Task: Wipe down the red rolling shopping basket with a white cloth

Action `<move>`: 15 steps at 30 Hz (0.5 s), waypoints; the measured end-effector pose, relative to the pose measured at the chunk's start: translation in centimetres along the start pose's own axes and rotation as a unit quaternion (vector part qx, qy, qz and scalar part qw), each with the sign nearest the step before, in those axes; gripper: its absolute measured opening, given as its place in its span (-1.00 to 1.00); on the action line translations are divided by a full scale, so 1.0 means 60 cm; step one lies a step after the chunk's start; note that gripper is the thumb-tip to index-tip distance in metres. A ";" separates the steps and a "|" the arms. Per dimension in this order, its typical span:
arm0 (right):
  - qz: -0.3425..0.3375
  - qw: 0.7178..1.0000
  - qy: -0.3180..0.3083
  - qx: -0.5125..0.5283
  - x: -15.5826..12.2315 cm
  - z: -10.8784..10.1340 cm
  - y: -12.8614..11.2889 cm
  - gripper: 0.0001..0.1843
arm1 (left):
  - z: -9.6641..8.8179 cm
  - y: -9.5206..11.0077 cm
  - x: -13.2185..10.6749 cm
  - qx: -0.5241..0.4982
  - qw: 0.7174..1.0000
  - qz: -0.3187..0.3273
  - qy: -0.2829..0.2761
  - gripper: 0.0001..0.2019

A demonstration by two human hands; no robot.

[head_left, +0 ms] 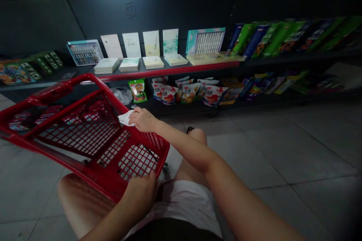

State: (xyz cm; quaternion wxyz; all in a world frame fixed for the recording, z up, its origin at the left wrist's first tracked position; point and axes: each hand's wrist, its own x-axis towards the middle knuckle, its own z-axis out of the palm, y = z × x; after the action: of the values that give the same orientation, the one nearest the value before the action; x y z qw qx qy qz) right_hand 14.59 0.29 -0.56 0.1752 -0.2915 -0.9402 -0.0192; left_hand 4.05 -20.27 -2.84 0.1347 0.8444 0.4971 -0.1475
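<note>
A red plastic shopping cart (111, 175) with grid panels stands tilted in view at my left, close against my legs. My left hand (141, 192) is closed over the cart's near rim, its fingertips curled over the edge. Farther forward, my right hand (144, 119) pinches a white cloth or tissue (126, 118) at the cart's far side rim. Part of the white piece hangs over the red plastic. My right fingers partly cover it, so I cannot tell whether it is cloth or paper.
A dark shelf with a red edge strip (169, 71) runs behind the cart, bearing notebooks (152, 62), pen sets (206, 41) and green and blue snack bags (271, 39). Snack bags (166, 94) stand on the lower shelf. Grey floor tiles (268, 150) extend to the right.
</note>
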 end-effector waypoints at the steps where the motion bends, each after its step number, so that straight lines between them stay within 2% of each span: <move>1: 0.005 1.000 -0.013 -0.011 -0.004 0.001 -0.009 -0.71 | 0.005 -0.008 -0.007 -0.007 1.000 0.012 -0.001 -0.71; 5: -0.001 0.998 -0.034 -0.060 -0.050 -0.019 -0.050 -0.77 | 0.012 -0.034 -0.040 -0.032 0.998 0.060 -0.004 -0.76; 8: 0.000 0.996 -0.050 -0.077 -0.086 -0.035 -0.071 -0.79 | 0.011 -0.043 -0.050 -0.043 0.995 0.090 -0.003 -0.79; 15: 0.033 0.993 -0.071 -0.091 -0.126 -0.044 -0.071 -0.81 | -0.012 -0.041 -0.039 0.001 0.992 0.129 -0.011 -0.77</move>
State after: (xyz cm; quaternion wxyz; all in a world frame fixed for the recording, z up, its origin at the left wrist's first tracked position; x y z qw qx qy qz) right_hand 18.89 -7.68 -0.36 0.0808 -0.3378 -0.9345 -0.0780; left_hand 0.92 -20.71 -1.49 0.1575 0.8996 0.3829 -0.1387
